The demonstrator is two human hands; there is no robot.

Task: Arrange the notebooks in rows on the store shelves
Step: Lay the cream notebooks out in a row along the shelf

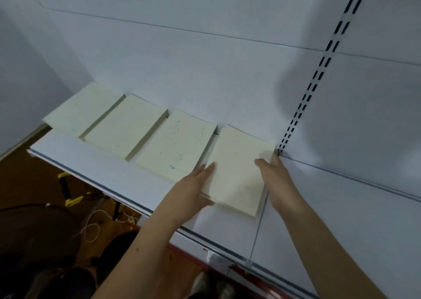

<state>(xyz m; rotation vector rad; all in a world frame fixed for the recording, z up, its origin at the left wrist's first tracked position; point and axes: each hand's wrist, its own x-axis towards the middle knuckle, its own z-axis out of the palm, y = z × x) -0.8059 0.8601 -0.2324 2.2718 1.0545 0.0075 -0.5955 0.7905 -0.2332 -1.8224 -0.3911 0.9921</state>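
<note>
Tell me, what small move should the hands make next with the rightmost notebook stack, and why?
Probably slide the rightmost stack back toward the wall: its near edge lies closer to the shelf front than its neighbour. Left hand and right hand already flank it.

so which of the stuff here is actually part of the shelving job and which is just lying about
Part of the job:
- rightmost notebook stack, with left hand and right hand on its sides
- three other notebook stacks
- white shelf

Lying about:
- yellow clamp and white cord on the floor below

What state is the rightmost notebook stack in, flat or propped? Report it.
Flat. The rightmost stack lies cover up on the shelf, with the left hand and right hand touching its sides.
</note>
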